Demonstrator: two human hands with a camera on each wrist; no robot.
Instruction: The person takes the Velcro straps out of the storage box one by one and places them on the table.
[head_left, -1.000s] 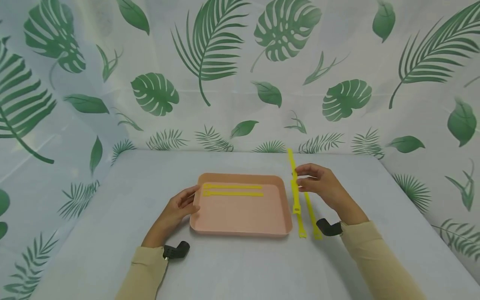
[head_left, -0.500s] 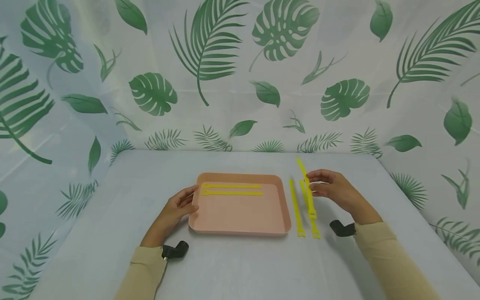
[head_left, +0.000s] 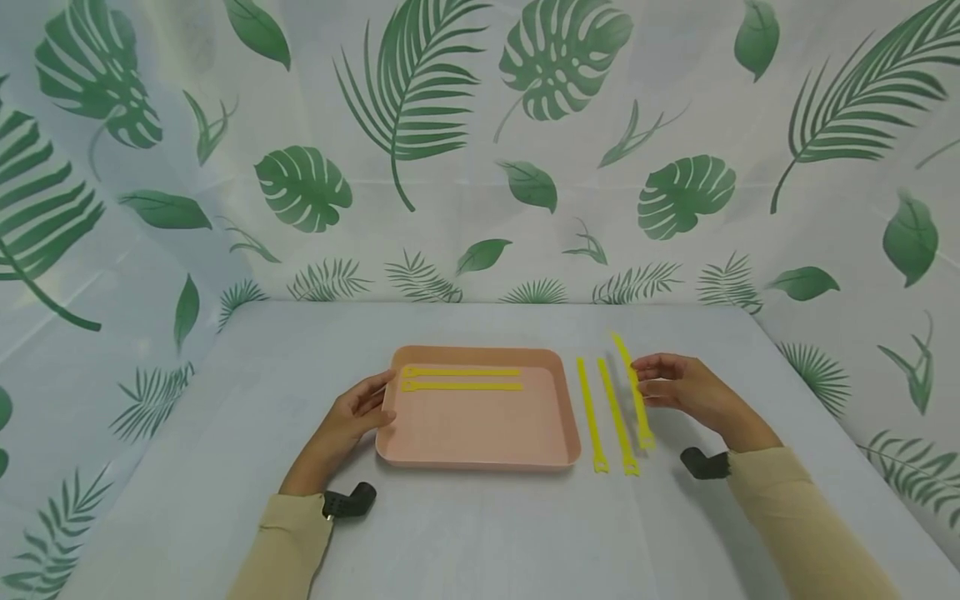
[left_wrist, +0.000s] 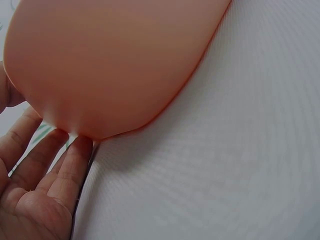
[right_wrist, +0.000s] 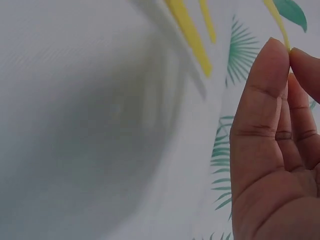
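My left hand point(head_left: 352, 421) grips the left edge of a pink tray point(head_left: 480, 435). In the left wrist view its fingertips touch the outer wall of the tray, and the thumb lies over the rim. My right hand point(head_left: 682, 390) pinches a thin yellow cable tie point(head_left: 637, 407) between thumb and fingertips, slightly above the table. The right wrist view has this pinch at its right edge. Just left of the held tie, two yellow cable ties, one nearer the tray point(head_left: 589, 412) and one further right point(head_left: 617, 415), lie side by side on the table.
Inside the tray, two more yellow ties, an upper tie point(head_left: 465, 372) and a lower tie point(head_left: 465, 387), lie parallel along the far side. A white cloth point(head_left: 480, 542) covers the table. Behind it hangs a leaf-patterned curtain point(head_left: 465, 200).
My right hand has moved right and lower, separating its cable tie from the two now lying apart on the table. My left hand stays on the tray.
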